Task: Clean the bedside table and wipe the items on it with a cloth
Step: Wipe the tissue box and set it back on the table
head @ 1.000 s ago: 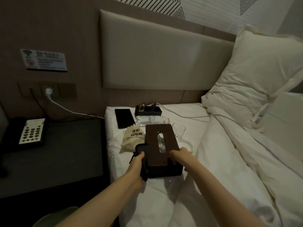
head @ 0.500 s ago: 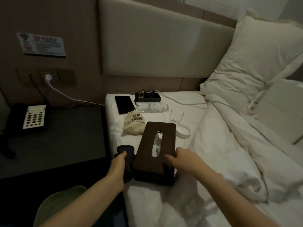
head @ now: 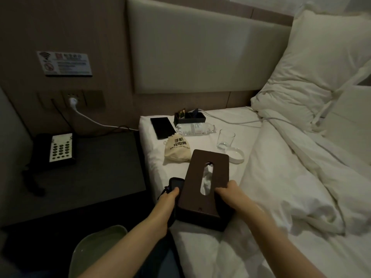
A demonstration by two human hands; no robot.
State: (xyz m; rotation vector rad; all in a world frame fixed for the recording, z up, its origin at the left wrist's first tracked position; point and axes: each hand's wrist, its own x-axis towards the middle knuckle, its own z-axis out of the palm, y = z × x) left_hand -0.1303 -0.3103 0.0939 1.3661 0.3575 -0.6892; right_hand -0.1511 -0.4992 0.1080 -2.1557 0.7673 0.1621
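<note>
A: Tissue box (head: 202, 189), the dark brown one, sits near the mattress edge with both hands on it. What differs from half a second back?

B: Very little. It lies a touch nearer the person than a second ago, when it stood up by the drinking glass (head: 225, 139). The left hand (head: 168, 199) presses a dark cloth (head: 175, 185) against the box's left side, thumb curled over the cloth. The right hand (head: 230, 195) grips the right edge, fingers wrapped round it and thumb on the lid beside the slot.

A: And the bedside table (head: 86, 177)?

B: Left of the bed, dark-topped, carrying only the telephone (head: 55, 150) at its back left corner.

A: What else lies on the sheet?

B: Beyond the box, a beige drawstring pouch (head: 177, 150) with printed characters, touching the box's far left corner or just beside it. Behind that lie a black phone (head: 162, 127) flat, a water bottle (head: 195, 129) on its side, and a small black tray (head: 189, 118) of sachets. A white ashtray (head: 235, 155) sits by the glass, just off the box's far right corner.

A: Anything nearer?

B: A pale green basin (head: 96, 251) below the left forearm, and a white cable (head: 96, 122) running from the wall socket onto the bed
</note>
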